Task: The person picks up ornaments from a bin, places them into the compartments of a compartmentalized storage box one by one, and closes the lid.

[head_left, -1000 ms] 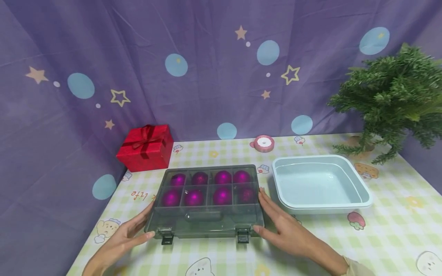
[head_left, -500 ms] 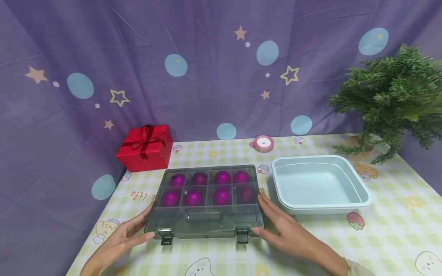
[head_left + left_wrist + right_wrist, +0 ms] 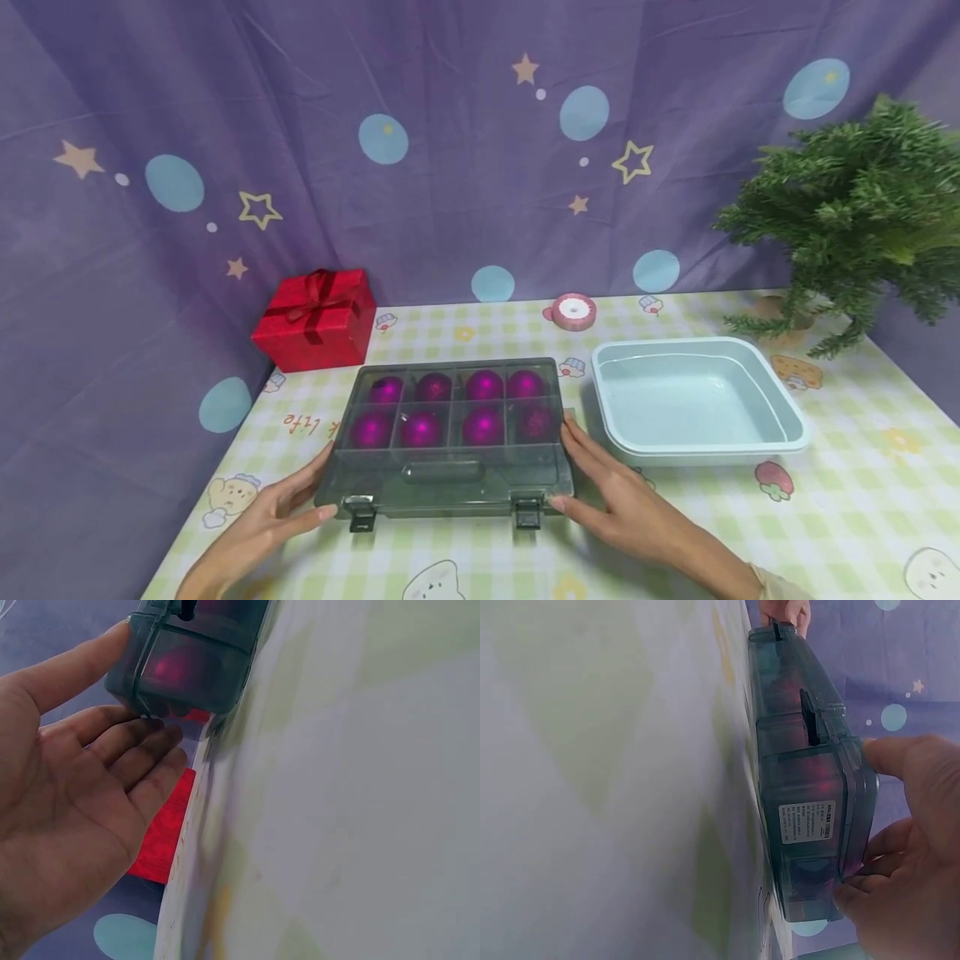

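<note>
A dark, see-through plastic organizer box (image 3: pixel 450 471) lies flat on the table, lid down. Its compartments hold several shiny purple ball ornaments (image 3: pixel 422 429). Two dark latches (image 3: pixel 527 512) stick out at its front edge. My left hand (image 3: pixel 266 517) is at the box's left front corner, fingers extended along the side and thumb by the front edge. On the other side, my right hand (image 3: pixel 626 504) touches the right wall with nearly straight fingers, its thumb at the front corner. A white label (image 3: pixel 808 822) shows on the box in the right wrist view.
Right of the box stands a pale blue plastic basin (image 3: pixel 701 457). A red gift box (image 3: pixel 318 325) is at the back left, a ribbon roll (image 3: pixel 573 312) at the back. A small artificial pine tree (image 3: pixel 855 208) stands at the far right. A purple curtain (image 3: pixel 450 217) hangs behind.
</note>
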Motion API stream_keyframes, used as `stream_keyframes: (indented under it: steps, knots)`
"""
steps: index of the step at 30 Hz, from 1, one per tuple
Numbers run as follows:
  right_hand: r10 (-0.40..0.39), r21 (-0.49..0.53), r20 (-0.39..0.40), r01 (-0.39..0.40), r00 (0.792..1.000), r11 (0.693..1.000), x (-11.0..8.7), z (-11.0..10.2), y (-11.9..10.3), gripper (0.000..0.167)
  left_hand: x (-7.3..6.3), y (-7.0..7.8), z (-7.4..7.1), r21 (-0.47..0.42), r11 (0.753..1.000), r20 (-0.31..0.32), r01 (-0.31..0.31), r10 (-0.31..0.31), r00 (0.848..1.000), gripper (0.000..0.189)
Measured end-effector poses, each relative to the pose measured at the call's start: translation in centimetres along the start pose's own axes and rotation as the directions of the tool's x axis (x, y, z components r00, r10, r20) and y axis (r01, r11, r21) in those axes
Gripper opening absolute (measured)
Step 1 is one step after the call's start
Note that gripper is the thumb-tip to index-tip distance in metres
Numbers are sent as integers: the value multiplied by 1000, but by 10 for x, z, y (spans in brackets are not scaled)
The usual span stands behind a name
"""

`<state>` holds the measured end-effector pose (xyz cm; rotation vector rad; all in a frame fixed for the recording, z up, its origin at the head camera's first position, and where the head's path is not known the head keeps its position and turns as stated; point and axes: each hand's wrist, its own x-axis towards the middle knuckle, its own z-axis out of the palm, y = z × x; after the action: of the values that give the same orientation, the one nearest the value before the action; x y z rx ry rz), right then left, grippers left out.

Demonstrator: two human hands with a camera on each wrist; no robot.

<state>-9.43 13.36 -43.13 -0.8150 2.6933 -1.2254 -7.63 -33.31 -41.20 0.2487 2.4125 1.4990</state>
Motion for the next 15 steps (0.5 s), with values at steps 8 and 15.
stream_keyframes:
  steps: [8, 15]
  knots:
    - [-17, -36, -13, 17, 1000, 999, -1, 2, -1, 88, -2, 9, 8, 64, 998, -2, 13, -13, 1000, 87]
    - [-47, -154, -12, 44, 999, 987, -2, 6, -5, 113, -3, 12, 14, 157, 984, -44, 86, -80, 996, 110]
